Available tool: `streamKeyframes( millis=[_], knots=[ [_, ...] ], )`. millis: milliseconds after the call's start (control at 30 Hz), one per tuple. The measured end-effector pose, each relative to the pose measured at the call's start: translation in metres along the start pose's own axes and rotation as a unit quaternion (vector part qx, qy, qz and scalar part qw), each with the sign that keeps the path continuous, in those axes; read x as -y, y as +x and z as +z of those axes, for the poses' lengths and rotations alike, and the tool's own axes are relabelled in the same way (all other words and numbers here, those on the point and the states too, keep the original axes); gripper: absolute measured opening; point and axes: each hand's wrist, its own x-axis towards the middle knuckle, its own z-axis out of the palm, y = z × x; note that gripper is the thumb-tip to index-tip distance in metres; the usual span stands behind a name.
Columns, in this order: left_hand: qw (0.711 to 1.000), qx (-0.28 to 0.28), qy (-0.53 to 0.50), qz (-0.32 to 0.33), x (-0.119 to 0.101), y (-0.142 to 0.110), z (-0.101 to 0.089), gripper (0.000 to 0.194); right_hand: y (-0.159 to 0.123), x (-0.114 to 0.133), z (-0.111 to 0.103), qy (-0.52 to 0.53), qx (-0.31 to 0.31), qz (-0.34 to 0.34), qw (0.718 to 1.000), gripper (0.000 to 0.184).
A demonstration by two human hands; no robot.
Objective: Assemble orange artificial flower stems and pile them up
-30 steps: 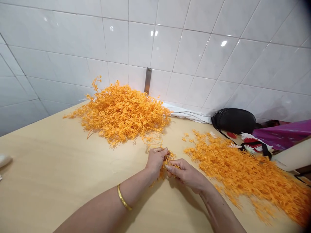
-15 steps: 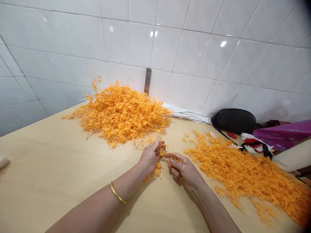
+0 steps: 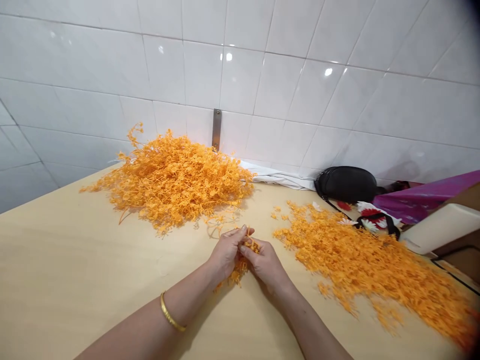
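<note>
My left hand (image 3: pixel 225 250) is closed round a thin orange artificial flower sprig (image 3: pixel 240 272), whose lower part hangs below the palm. My right hand (image 3: pixel 264 262) meets it at the fingertips, its thumb and fingers pinched on small orange sprig pieces (image 3: pixel 254 245). Where the two hands touch, the fingers hide part of the sprig. Just beyond them rises a big tangled heap of branched orange sprigs (image 3: pixel 180 177). To the right spreads a flatter pile of short orange pieces (image 3: pixel 360 260).
A tiled wall (image 3: pixel 240 75) with a metal bracket (image 3: pixel 216 130) backs the table (image 3: pixel 112 280). White cloth (image 3: pixel 281 176) lies along the rear edge. At right are a black bag (image 3: pixel 347 184), red and white flowers (image 3: pixel 371 217), purple material (image 3: pixel 423 197) and a cream object (image 3: pixel 442 227).
My hands came apart half a second ago, the left opening slightly, and are together again now. The camera view has turned a little to the right.
</note>
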Motion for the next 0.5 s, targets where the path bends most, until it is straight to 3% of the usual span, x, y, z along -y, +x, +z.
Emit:
streamKeyframes(
  millis=[167, 300, 333, 400, 433, 500],
  knots=[
    [0.997, -0.05, 0.05, 0.038, -0.001, 0.012, -0.002, 0.023, -0.017, 0.016, 0.004, -0.135, 0.001, -0.027, 0.991, 0.025],
    [0.986, -0.133, 0.079, 0.065, -0.019, 0.024, -0.006, 0.026, -0.049, 0.046, 0.005, -0.204, 0.1, -0.027, 0.973, 0.027],
    [0.984, -0.137, 0.096, 0.065, -0.024, 0.025, -0.007, 0.027, -0.055, 0.052, -0.002, -0.221, 0.077, -0.036, 0.971, 0.027],
    [0.985, -0.109, 0.129, 0.045, -0.031, 0.022, -0.008, 0.025, -0.061, 0.059, -0.026, -0.267, -0.034, -0.057, 0.961, 0.027],
    [0.985, -0.09, 0.142, 0.028, -0.033, 0.019, -0.007, 0.024, -0.061, 0.06, -0.043, -0.311, -0.104, -0.059, 0.943, 0.026],
    [0.985, -0.064, 0.16, -0.007, -0.036, 0.012, -0.004, 0.022, -0.058, 0.055, -0.077, -0.439, -0.203, -0.017, 0.875, 0.023]
  ],
)
